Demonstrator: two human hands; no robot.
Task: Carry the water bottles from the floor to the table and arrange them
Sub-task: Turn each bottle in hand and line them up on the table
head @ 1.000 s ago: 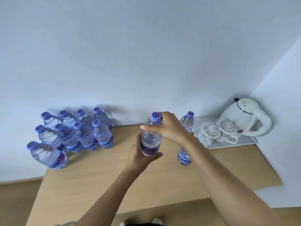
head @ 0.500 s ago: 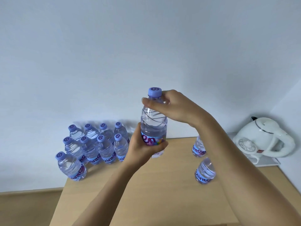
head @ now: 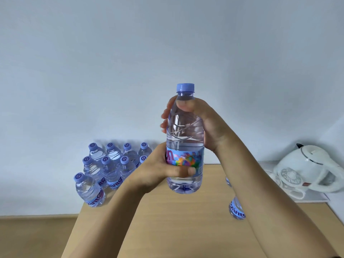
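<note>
I see the table (head: 167,229) below my hands, a kettle (head: 309,168) off to their right, a bottle cluster (head: 111,164) to their left. My right hand (head: 206,123) grasps the raised, upright bottle (head: 184,138) at its shoulder; my left hand (head: 158,172) grips its label.

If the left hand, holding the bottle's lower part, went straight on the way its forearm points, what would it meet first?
Probably nothing on the table: the left hand points up and away, so beyond the held bottle comes the wall. Depth is unclear.
</note>
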